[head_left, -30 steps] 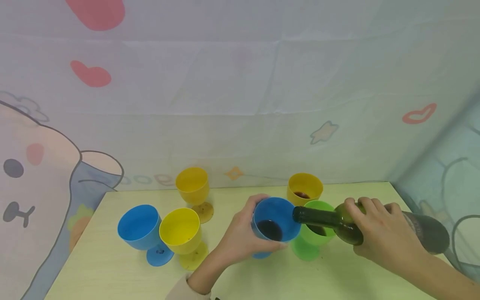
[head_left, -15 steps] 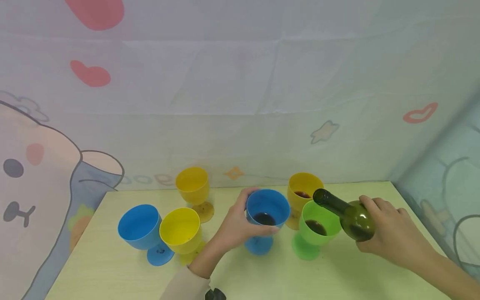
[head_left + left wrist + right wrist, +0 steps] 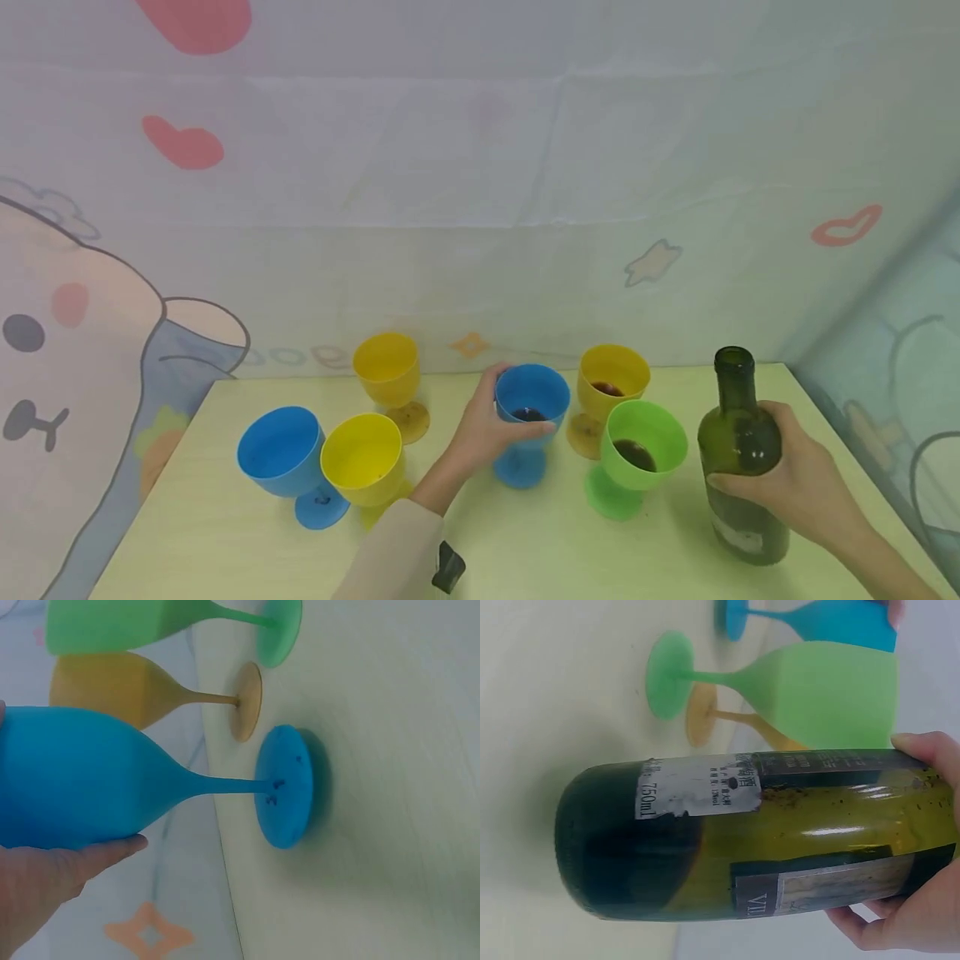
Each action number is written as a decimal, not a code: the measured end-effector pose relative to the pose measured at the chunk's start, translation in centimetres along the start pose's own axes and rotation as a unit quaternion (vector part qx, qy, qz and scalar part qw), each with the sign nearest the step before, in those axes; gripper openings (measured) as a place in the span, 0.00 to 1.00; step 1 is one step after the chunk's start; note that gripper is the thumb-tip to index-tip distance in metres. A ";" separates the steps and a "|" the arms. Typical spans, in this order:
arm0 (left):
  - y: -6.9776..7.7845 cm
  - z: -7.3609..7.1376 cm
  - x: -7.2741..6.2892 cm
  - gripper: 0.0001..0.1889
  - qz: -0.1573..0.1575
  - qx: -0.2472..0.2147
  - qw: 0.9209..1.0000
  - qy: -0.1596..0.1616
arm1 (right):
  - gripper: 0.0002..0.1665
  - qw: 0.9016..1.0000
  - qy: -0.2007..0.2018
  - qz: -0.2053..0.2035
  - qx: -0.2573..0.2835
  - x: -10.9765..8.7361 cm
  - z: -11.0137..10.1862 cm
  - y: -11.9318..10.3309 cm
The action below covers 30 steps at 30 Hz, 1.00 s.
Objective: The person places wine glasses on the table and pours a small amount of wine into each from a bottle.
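Green bottle point(image 3: 738, 437) near right table edge point(image 3: 853, 463), held blue goblet point(image 3: 536, 393) well apart

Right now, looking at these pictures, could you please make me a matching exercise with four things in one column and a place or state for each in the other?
Things
1. Green wine bottle
2. Light-green goblet
3. Left hand
4. Bright yellow goblet

Places and states
A. Gripping a blue goblet
B. Just right of the leftmost blue goblet
C. Held by the right hand
D. In no hand, dark liquid inside

Pairs: 1-C, 2-D, 3-A, 4-B
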<state>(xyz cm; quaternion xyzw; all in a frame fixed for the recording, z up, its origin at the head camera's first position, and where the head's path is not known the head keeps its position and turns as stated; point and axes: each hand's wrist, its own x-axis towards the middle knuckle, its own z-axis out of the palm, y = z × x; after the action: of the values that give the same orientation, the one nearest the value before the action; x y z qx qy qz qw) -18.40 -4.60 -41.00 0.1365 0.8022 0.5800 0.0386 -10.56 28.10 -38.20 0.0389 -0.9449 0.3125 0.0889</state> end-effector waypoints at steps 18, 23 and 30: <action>-0.6 1.7 2.5 0.46 -0.009 0.019 0.999 0.041 | 0.56 0.997 0.029 0.056 0.033 -0.4 1.7 1.0; -0.4 2.0 2.7 0.45 -0.015 0.009 0.999 0.046 | 0.56 0.996 0.032 0.068 0.038 -0.2 1.7 1.4; -0.2 2.1 2.6 0.46 -0.024 -0.004 0.999 0.048 | 0.55 0.995 0.026 0.081 0.043 -0.3 1.6 2.1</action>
<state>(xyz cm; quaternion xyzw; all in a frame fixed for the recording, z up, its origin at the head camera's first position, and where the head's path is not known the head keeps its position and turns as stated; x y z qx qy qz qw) -20.51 -1.99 -41.65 0.0892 0.8037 0.5882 0.0140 -10.75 28.84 -40.69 -0.0417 -0.9281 0.3599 0.0858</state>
